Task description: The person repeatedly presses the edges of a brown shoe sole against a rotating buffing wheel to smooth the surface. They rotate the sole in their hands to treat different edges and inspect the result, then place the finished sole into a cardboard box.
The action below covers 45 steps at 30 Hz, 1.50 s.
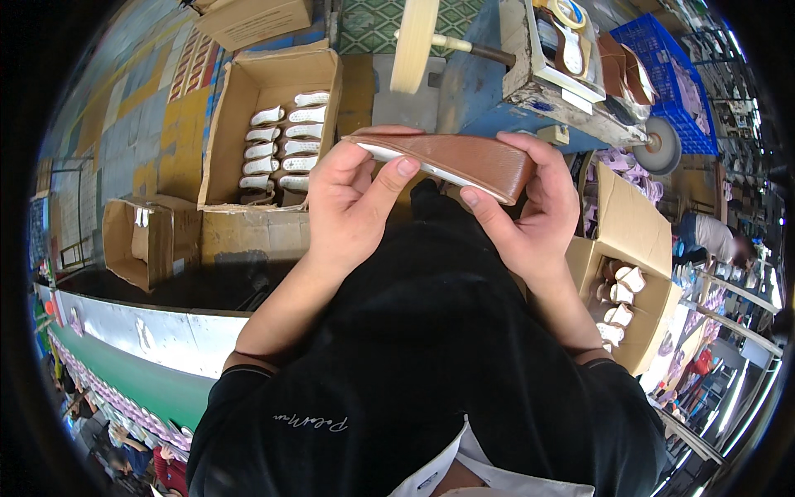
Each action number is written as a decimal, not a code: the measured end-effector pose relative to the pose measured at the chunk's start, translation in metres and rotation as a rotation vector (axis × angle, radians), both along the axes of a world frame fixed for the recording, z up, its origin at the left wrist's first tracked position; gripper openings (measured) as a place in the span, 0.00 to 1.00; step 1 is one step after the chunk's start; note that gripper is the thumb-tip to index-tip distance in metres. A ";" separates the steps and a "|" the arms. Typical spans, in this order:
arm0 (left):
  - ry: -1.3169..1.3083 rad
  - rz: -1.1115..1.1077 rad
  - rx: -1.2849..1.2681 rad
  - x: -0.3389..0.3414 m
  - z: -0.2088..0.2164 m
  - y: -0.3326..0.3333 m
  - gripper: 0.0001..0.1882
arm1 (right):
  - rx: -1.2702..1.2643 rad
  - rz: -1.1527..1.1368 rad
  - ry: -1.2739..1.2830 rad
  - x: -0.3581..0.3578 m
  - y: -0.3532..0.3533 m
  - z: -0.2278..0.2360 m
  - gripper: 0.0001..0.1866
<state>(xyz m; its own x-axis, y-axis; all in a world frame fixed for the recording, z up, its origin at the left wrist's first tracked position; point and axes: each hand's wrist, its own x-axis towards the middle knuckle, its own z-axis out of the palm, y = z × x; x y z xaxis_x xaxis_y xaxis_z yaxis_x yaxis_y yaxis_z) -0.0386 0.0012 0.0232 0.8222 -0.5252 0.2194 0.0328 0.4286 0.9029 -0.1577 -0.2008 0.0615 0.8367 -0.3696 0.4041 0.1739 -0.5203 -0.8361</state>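
A wedge-heeled shoe sole is held level in front of my chest. Brown leather-like covering wraps its side, and a white face with small holes shows along its lower edge. My left hand grips the thinner end, thumb against the white face and fingers behind. At the thick, rounded heel end, my right hand holds on with the thumb below and fingers curled round the far side. Both sets of fingertips are partly hidden behind the sole.
An open cardboard box at left holds several white-faced soles in two rows. A cream wheel on a shaft juts from a blue machine ahead. Another box with soles stands at right, below a grey disc. A blue crate lies beyond.
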 end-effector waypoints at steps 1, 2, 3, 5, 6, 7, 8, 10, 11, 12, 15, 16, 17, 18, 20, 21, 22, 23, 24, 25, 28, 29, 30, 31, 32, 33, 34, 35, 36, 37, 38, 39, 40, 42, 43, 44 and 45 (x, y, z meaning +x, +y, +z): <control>0.010 0.000 0.003 0.000 0.000 0.000 0.14 | 0.028 -0.004 0.005 0.000 0.001 0.000 0.33; 0.007 0.004 -0.004 0.000 -0.001 0.000 0.14 | 0.054 -0.004 0.004 0.001 0.003 0.000 0.32; 0.004 0.007 -0.011 0.000 -0.001 -0.001 0.14 | 0.079 -0.009 0.011 0.001 0.004 -0.001 0.32; 0.005 0.006 -0.010 0.000 -0.001 -0.002 0.14 | 0.124 -0.013 0.013 0.000 0.006 -0.001 0.32; 0.010 0.002 -0.003 0.000 0.000 -0.002 0.13 | 0.121 -0.017 0.019 0.000 0.006 -0.002 0.32; 0.015 -0.002 -0.004 0.000 0.000 -0.002 0.13 | 0.119 -0.022 0.024 -0.001 0.007 -0.002 0.32; 0.007 0.004 0.015 0.001 0.001 -0.003 0.14 | 0.115 -0.027 0.030 -0.001 0.007 -0.003 0.32; -0.011 0.016 0.031 0.001 0.002 -0.005 0.16 | 0.008 -0.053 0.011 0.000 0.007 -0.005 0.31; -0.036 0.027 0.045 0.002 0.002 -0.006 0.20 | -0.059 -0.057 -0.020 0.001 0.007 -0.006 0.30; -0.063 0.034 0.052 0.003 0.002 -0.009 0.23 | -0.119 -0.036 -0.038 0.002 0.006 -0.007 0.30; -0.130 0.075 0.053 0.000 0.002 -0.014 0.33 | -0.305 0.029 -0.138 0.007 0.006 -0.010 0.30; -0.149 0.091 0.050 -0.001 0.002 -0.016 0.36 | -0.345 0.035 -0.158 0.007 0.007 -0.010 0.30; -0.135 0.111 0.050 -0.003 0.002 -0.019 0.37 | -0.385 0.040 -0.178 0.008 0.008 -0.011 0.30; -0.123 0.131 0.050 -0.004 0.003 -0.022 0.38 | -0.407 0.037 -0.207 0.008 0.009 -0.011 0.31; -0.082 0.146 0.033 -0.006 0.004 -0.025 0.37 | -0.431 0.046 -0.234 0.009 0.011 -0.012 0.30; -0.054 0.140 0.015 -0.006 0.004 -0.026 0.36 | -0.443 0.052 -0.248 0.009 0.011 -0.012 0.30; -0.030 0.134 -0.002 -0.006 0.005 -0.026 0.34 | -0.431 0.043 -0.251 0.010 0.012 -0.013 0.30; -0.016 0.144 0.003 -0.006 0.006 -0.026 0.31 | -0.419 0.034 -0.254 0.011 0.012 -0.014 0.30; -0.004 0.154 0.009 -0.005 0.007 -0.026 0.28 | -0.407 0.020 -0.264 0.012 0.012 -0.015 0.30; 0.009 0.162 0.016 -0.005 0.008 -0.025 0.25 | -0.394 0.014 -0.259 0.012 0.013 -0.016 0.30; -0.011 0.215 0.059 -0.006 0.010 -0.024 0.20 | -0.377 0.008 -0.245 0.010 0.013 -0.017 0.31; -0.041 0.232 0.107 -0.006 0.010 -0.024 0.21 | -0.387 0.023 -0.229 0.009 0.014 -0.016 0.30; -0.070 0.249 0.155 -0.005 0.011 -0.023 0.23 | -0.397 0.038 -0.212 0.007 0.014 -0.015 0.30; -0.090 0.264 0.210 -0.005 0.011 -0.022 0.25 | -0.397 0.035 -0.204 0.006 0.014 -0.015 0.30; -0.089 0.265 0.188 -0.005 0.012 -0.022 0.25 | -0.397 0.033 -0.196 0.006 0.014 -0.015 0.30; -0.079 0.266 0.172 -0.005 0.012 -0.021 0.26 | -0.397 0.031 -0.189 0.005 0.015 -0.015 0.30; -0.070 0.268 0.156 -0.005 0.012 -0.021 0.26 | -0.374 0.026 -0.189 0.006 0.015 -0.015 0.30; -0.087 0.266 0.152 -0.005 0.013 -0.021 0.26 | -0.351 0.022 -0.189 0.006 0.015 -0.016 0.30; -0.103 0.264 0.148 -0.006 0.013 -0.022 0.26 | -0.328 0.015 -0.183 0.007 0.016 -0.016 0.30; -0.112 0.262 0.119 -0.006 0.012 -0.023 0.25 | -0.316 0.018 -0.184 0.007 0.016 -0.017 0.30; -0.186 0.286 0.169 -0.007 0.012 -0.024 0.24 | -0.304 0.020 -0.180 0.007 0.016 -0.018 0.30; -0.253 0.309 0.192 -0.008 0.012 -0.027 0.24 | -0.292 0.021 -0.176 0.007 0.017 -0.018 0.30; -0.291 0.312 0.234 -0.008 0.011 -0.027 0.23 | -0.292 0.023 -0.173 0.007 0.017 -0.019 0.31; -0.337 0.318 0.226 -0.008 0.012 -0.026 0.23 | -0.293 0.025 -0.165 0.006 0.017 -0.020 0.32; -0.315 0.300 0.219 -0.008 0.012 -0.024 0.23 | -0.272 0.027 -0.155 0.005 0.017 -0.020 0.32; -0.292 0.282 0.212 -0.007 0.013 -0.022 0.23 | -0.252 0.027 -0.144 0.005 0.017 -0.020 0.32; -0.241 0.254 0.194 -0.007 0.014 -0.020 0.24 | -0.231 0.026 -0.134 0.004 0.017 -0.021 0.32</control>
<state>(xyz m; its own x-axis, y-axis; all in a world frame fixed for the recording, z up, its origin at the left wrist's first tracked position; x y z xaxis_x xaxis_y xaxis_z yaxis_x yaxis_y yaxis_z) -0.0458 -0.0185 0.0369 0.8683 -0.3628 0.3382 -0.2745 0.2166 0.9369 -0.1540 -0.1835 0.0408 0.7778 -0.2341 0.5833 0.2910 -0.6884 -0.6644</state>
